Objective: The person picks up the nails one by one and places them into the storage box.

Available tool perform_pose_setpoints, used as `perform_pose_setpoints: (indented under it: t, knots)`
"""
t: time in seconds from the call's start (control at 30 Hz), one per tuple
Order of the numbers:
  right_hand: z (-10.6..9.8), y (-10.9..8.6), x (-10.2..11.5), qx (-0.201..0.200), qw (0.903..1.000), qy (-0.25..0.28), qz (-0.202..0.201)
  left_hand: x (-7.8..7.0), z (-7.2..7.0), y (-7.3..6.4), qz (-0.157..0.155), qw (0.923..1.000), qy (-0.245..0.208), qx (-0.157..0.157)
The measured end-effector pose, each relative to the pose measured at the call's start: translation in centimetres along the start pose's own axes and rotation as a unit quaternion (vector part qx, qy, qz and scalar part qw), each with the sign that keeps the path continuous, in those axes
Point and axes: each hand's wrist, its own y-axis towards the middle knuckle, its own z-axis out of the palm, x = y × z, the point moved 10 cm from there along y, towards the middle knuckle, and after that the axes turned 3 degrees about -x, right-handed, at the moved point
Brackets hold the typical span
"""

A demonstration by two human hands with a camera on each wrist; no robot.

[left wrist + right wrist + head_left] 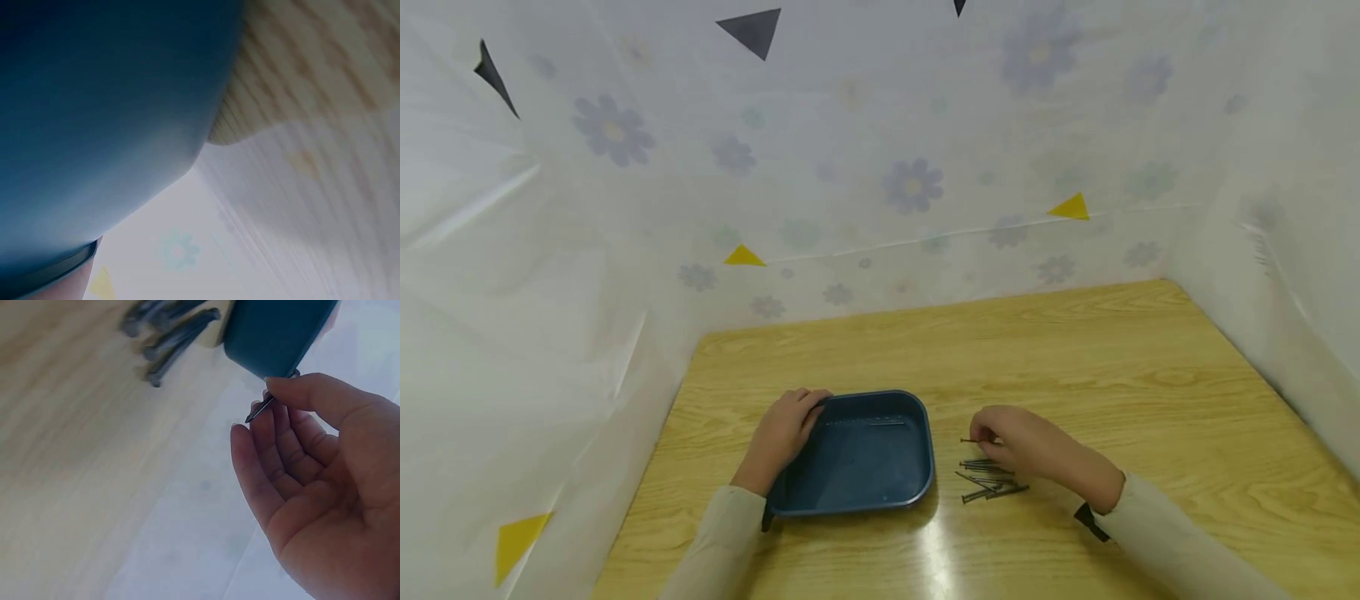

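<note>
A dark blue rectangular tray (865, 467) lies on the wooden table, its bare inside facing up. My left hand (784, 437) grips its left rim near the far corner; the tray's outer wall (112, 112) fills much of the left wrist view, hiding most of that hand. To the right of the tray, my right hand (1033, 446) pinches a nail (261, 409) between thumb and fingers. Below that hand, a small pile of metal nails (1009, 492) lies on the table, most pointing roughly sideways.
The wood-grain table (1037, 350) extends behind and to the right of the tray. White sheeting with printed flowers (913, 185) walls in the back, and plain sheeting (550, 333) hangs on the left. Yellow and black triangles mark the sheets.
</note>
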Motion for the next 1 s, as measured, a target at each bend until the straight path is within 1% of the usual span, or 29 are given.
perform_pose_setpoints:
  t: [0.3, 0.47, 0.57, 0.8, 1.0]
  knots:
    - [-1.1, 2.6, 3.4, -0.031, 0.9985, -0.002, -0.044, -0.1, 0.0, 0.1, -0.001, 1.0, 0.001, -0.002]
    - [-1.1, 4.3, 5.3, -0.039, 0.9966, -0.006, -0.072, -0.2, 0.0, 0.3, -0.003, 1.0, 0.003, 0.0]
    - [-0.5, 5.5, 6.0, -0.036, 0.9965, -0.009, -0.075, -0.3, 0.0, 0.5, -0.002, 1.0, 0.004, -0.002]
    - [1.9, 8.3, 6.8, -0.01, 0.9958, -0.031, -0.086, -0.5, -0.1, 0.6, 0.011, 0.9997, 0.01, -0.019]
    - [3.9, 9.9, 7.0, 0.007, 0.9941, -0.054, -0.094, -0.5, 0.1, 0.7, 0.009, 0.9999, 0.008, -0.012]
